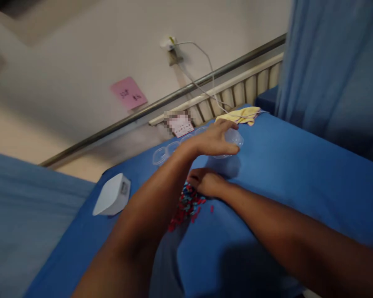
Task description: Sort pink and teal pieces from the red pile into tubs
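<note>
My left hand [216,140] reaches across the blue surface [282,174] and holds a clear plastic cup [233,140], its fingers wrapped round it. Just below, my right hand [207,182] rests curled on a pile of small red and blue capsules [188,207]; whether it grips any of them is hidden. Several more clear cups [166,152] lie in a row to the left of the held one.
A white box-like device [112,195] sits near the left edge of the blue surface. A yellow cloth [242,115] and a small card [180,124] lie at the far edge by a rail. A blue curtain [335,70] hangs at right.
</note>
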`<action>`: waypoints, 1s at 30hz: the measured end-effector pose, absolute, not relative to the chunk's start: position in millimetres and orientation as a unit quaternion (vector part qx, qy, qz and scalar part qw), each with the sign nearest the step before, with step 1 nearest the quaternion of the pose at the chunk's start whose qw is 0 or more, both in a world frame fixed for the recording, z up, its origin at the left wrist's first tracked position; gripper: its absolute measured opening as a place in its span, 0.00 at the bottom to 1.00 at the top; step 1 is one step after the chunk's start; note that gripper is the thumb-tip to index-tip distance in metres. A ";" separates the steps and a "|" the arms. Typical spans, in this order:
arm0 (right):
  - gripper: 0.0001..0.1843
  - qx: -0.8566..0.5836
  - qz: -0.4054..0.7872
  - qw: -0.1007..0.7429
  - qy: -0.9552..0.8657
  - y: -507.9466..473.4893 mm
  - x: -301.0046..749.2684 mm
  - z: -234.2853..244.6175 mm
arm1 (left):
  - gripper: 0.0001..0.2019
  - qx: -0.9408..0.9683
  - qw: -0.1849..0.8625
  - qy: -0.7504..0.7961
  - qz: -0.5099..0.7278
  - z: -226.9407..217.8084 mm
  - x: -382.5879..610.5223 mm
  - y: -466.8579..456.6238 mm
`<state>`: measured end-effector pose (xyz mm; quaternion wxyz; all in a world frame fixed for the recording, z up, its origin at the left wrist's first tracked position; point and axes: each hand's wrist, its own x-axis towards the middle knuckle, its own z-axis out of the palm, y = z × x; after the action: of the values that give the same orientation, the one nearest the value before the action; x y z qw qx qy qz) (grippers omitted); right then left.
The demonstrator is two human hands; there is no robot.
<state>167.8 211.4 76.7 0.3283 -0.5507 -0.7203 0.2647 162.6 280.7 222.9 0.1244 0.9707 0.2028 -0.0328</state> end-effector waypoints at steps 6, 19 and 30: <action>0.17 -0.514 0.279 0.368 -0.723 207.1 157.6 64.3 | 0.34 0.921 0.049 0.385 -0.022 282.3 -72.0 224.1; 0.25 -0.505 0.316 0.404 -0.695 204.7 172.3 27.5 | 0.38 0.827 0.107 0.528 -0.162 164.8 -289.4 188.3; 0.32 -0.524 0.322 0.413 -0.671 202.8 176.1 21.7 | 0.41 0.816 0.087 0.534 -0.203 154.5 -292.2 274.8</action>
<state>176.1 202.8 21.7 0.4132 -0.5239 -0.6714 0.3224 -292.2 274.8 154.5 0.0868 0.8159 0.5343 -0.2031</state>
